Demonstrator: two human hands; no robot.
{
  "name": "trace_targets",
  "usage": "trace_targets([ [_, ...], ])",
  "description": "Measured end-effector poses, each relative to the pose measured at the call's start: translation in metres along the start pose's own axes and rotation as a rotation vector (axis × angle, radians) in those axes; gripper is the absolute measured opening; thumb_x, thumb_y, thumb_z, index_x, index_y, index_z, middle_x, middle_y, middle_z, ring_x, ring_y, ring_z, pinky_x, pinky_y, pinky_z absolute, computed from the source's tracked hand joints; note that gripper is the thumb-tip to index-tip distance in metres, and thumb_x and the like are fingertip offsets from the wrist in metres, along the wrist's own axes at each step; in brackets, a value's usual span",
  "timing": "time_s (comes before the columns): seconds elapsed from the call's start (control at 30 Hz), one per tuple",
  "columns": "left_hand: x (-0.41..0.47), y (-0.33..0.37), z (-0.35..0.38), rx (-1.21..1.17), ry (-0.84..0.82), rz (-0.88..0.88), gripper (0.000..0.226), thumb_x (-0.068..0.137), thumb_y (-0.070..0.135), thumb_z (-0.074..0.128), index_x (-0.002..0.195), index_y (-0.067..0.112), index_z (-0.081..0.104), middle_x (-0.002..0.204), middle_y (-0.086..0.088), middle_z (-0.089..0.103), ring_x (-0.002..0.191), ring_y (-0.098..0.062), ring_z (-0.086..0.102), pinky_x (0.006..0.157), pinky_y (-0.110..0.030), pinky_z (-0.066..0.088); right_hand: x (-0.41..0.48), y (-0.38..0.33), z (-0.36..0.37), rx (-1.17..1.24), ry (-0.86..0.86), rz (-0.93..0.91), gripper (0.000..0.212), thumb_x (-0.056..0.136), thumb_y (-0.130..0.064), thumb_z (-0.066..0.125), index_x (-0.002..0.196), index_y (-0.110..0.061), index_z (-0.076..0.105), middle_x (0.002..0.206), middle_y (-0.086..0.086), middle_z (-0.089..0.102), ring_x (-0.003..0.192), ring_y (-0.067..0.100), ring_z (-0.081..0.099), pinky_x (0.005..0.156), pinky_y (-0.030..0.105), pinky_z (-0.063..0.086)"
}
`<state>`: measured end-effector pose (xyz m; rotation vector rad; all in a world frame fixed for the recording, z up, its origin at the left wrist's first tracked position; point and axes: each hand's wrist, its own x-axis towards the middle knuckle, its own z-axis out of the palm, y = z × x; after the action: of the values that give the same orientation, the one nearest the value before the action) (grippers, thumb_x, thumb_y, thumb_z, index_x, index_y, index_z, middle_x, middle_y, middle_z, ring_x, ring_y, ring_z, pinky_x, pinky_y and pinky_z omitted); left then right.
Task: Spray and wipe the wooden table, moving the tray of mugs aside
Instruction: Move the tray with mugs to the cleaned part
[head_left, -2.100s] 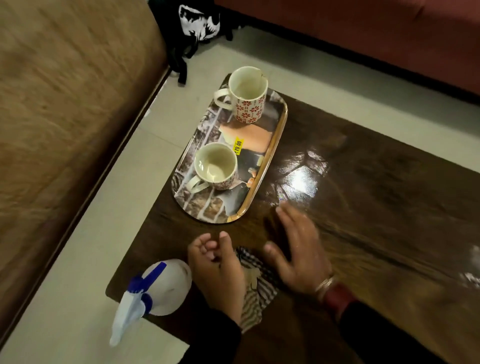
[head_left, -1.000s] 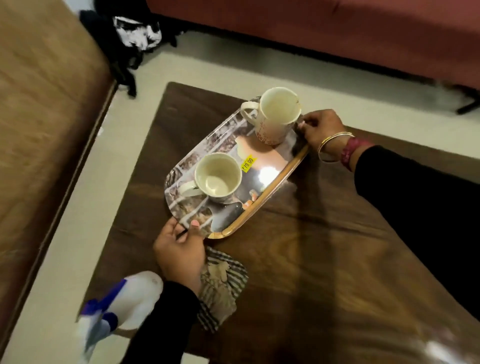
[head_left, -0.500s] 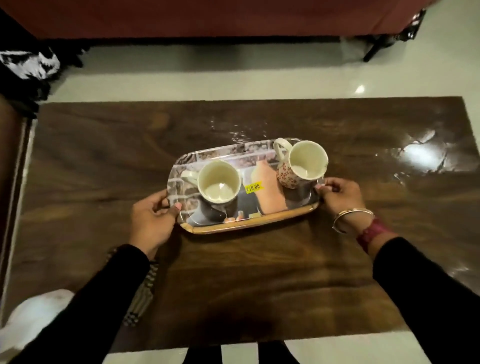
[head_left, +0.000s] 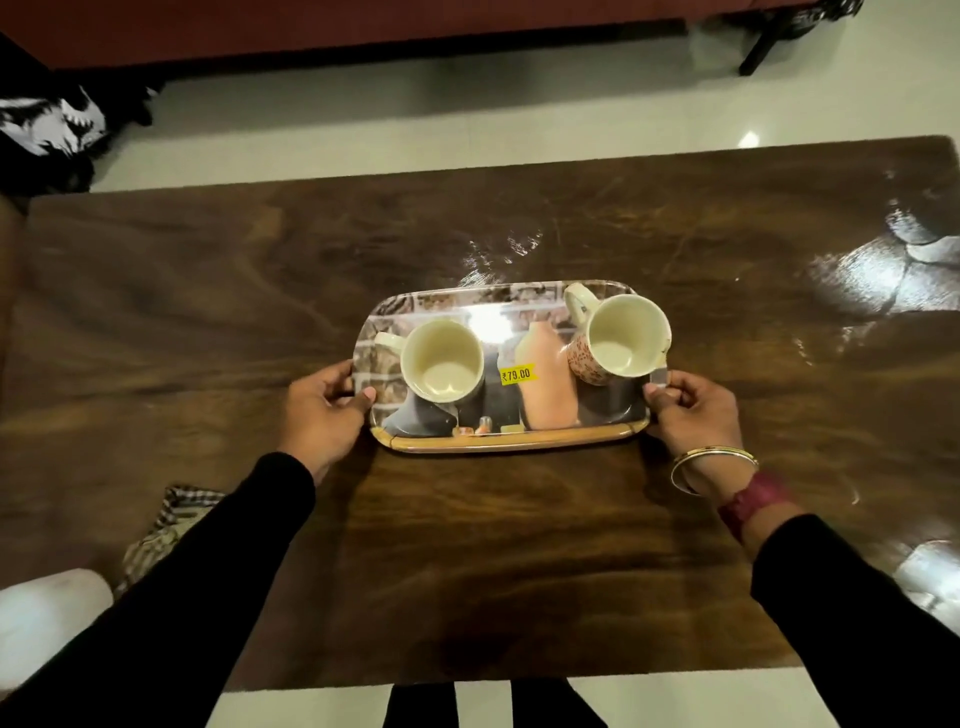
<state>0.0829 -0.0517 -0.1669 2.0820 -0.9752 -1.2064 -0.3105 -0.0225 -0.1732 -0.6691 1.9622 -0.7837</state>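
The hands grasp the tray (head_left: 511, 442) by its short ends: the left hand (head_left: 324, 410) curls round the left edge and the right hand (head_left: 691, 410) pinches the right. The tray is over the middle of the glossy tabletop (head_left: 208, 291), with two empty mugs (head_left: 441, 361) upright on it. Whether it is lifted I cannot tell. This looks like the moving-aside step, and next the tray must travel level to one side. A striped cloth (head_left: 171, 525) and a white shape, probably the spray bottle (head_left: 47, 613), lie near-left. Pale floor (head_left: 415, 119) and a red sofa (head_left: 311, 26) are beyond.
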Motion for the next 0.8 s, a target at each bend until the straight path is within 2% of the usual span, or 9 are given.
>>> trace_targets([
  [0.13, -0.004, -0.003, 0.002, 0.011, 0.028, -0.009, 0.043, 0.091, 0.008, 0.077, 0.133, 0.012, 0.068, 0.102, 0.008, 0.075, 0.082, 0.0, 0.071, 0.096, -0.036, 0.059, -0.006, -0.002, 0.0, 0.004, 0.06, 0.002, 0.013, 0.099, -0.009, 0.07, 0.107, 0.0, 0.073, 0.076, 0.01, 0.056, 0.069, 0.017, 0.056, 0.059, 0.023, 0.062],
  [0.23, -0.016, -0.001, 0.003, 0.012, 0.108, -0.014, 0.034, 0.09, 0.015, 0.078, 0.124, 0.018, 0.072, 0.097, 0.013, 0.074, 0.076, 0.008, 0.069, 0.094, -0.031, 0.06, -0.017, 0.001, 0.005, -0.096, 0.287, 0.048, 0.024, 0.093, -0.034, 0.078, 0.105, -0.013, 0.076, 0.079, 0.004, 0.07, 0.079, 0.024, 0.071, 0.085, 0.043, 0.064],
  [0.27, -0.023, -0.003, 0.0, 0.032, 0.158, -0.015, 0.033, 0.09, 0.018, 0.078, 0.123, 0.02, 0.071, 0.099, 0.013, 0.074, 0.078, 0.009, 0.068, 0.091, -0.025, 0.06, -0.026, 0.002, 0.01, -0.127, 0.397, 0.038, 0.03, 0.09, -0.042, 0.078, 0.102, -0.015, 0.075, 0.076, 0.003, 0.07, 0.08, 0.026, 0.072, 0.087, 0.037, 0.063],
  [0.33, -0.038, -0.008, -0.007, 0.049, 0.229, -0.003, 0.036, 0.091, 0.023, 0.077, 0.126, 0.021, 0.069, 0.11, 0.011, 0.07, 0.083, 0.012, 0.064, 0.074, -0.003, 0.053, -0.055, 0.004, 0.026, -0.123, 0.508, -0.136, 0.03, 0.09, -0.045, 0.076, 0.094, -0.017, 0.067, 0.069, -0.001, 0.064, 0.068, 0.026, 0.067, 0.072, 0.012, 0.053],
  [0.4, -0.053, -0.018, -0.016, -0.025, 0.211, -0.008, 0.039, 0.092, 0.023, 0.077, 0.13, 0.022, 0.066, 0.119, 0.009, 0.068, 0.093, 0.008, 0.067, 0.067, 0.001, 0.049, -0.089, 0.011, 0.051, -0.142, 0.405, -0.359, 0.021, 0.091, -0.037, 0.074, 0.088, -0.019, 0.063, 0.068, 0.002, 0.061, 0.06, 0.025, 0.06, 0.064, 0.009, 0.045],
  [0.5, -0.069, -0.036, -0.037, -0.128, 0.151, 0.025, 0.04, 0.091, 0.021, 0.078, 0.128, 0.027, 0.065, 0.122, 0.007, 0.067, 0.105, -0.002, 0.069, 0.074, -0.009, 0.056, -0.128, 0.023, 0.095, -0.222, 0.061, -0.563, 0.014, 0.089, -0.027, 0.079, 0.087, -0.02, 0.066, 0.073, -0.002, 0.062, 0.061, 0.015, 0.06, 0.061, 0.027, 0.053],
  [0.63, -0.07, -0.065, -0.084, -0.196, 0.204, 0.077, 0.042, 0.089, 0.026, 0.08, 0.127, 0.032, 0.064, 0.122, 0.01, 0.067, 0.107, -0.002, 0.069, 0.075, -0.014, 0.058, -0.168, 0.016, 0.162, -0.291, -0.278, -0.686, 0.016, 0.09, -0.041, 0.077, 0.099, -0.031, 0.067, 0.09, -0.019, 0.061, 0.075, 0.003, 0.064, 0.066, 0.012, 0.049],
  [0.73, -0.067, -0.084, -0.111, -0.232, 0.23, 0.069, 0.043, 0.089, 0.024, 0.08, 0.128, 0.032, 0.064, 0.121, 0.01, 0.068, 0.107, -0.003, 0.069, 0.079, -0.019, 0.06, -0.188, 0.005, 0.206, -0.3, -0.392, -0.717, 0.02, 0.09, -0.046, 0.073, 0.104, -0.034, 0.066, 0.093, -0.02, 0.058, 0.076, 0.006, 0.064, 0.067, 0.023, 0.054],
  [0.8, -0.066, -0.094, -0.127, -0.236, 0.236, 0.066, 0.044, 0.089, 0.023, 0.08, 0.129, 0.03, 0.064, 0.12, 0.01, 0.068, 0.107, -0.003, 0.069, 0.08, -0.021, 0.061, -0.201, -0.002, 0.234, -0.307, -0.444, -0.756, 0.021, 0.09, -0.043, 0.074, 0.106, -0.031, 0.067, 0.092, -0.02, 0.056, 0.076, 0.006, 0.063, 0.066, 0.023, 0.054],
])
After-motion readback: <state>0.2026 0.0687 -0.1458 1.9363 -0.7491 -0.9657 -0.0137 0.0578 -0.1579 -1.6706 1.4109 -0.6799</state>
